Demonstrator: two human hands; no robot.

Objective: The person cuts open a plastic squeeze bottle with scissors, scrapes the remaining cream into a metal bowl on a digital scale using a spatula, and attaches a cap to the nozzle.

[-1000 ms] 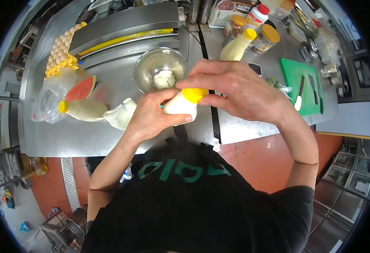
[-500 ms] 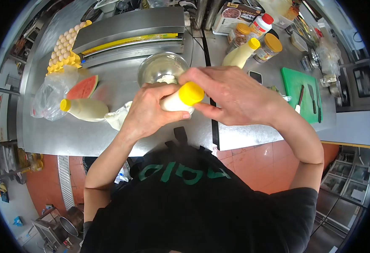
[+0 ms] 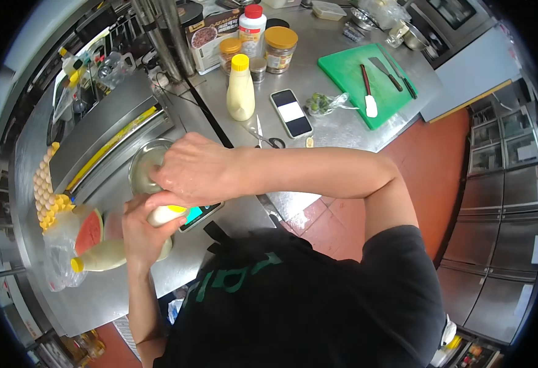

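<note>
My left hand (image 3: 143, 230) is wrapped round a white squeeze bottle (image 3: 160, 216), held tilted over the near edge of the steel table. My right hand (image 3: 195, 172) is closed over the bottle's yellow cap (image 3: 177, 209), of which only a sliver shows. Behind my hands stands a steel mixing bowl (image 3: 141, 161), partly covered by them. Under my right wrist a kitchen scale (image 3: 198, 216) shows its lit teal display. Another yellow-capped bottle (image 3: 103, 256), filled with something pale, lies on its side left of my left hand.
A watermelon piece (image 3: 89, 233), a plastic bag (image 3: 63, 260) and an egg tray (image 3: 46, 193) are on the left. Right of the bowl are an upright cream bottle (image 3: 240, 92), a phone (image 3: 291, 113), scissors (image 3: 269, 140) and a green cutting board (image 3: 348, 67) with knives and a spatula.
My view has turned to the right. My right hand has closed over the cap, which was in plain sight between my hands before. The left hand still holds the bottle.
</note>
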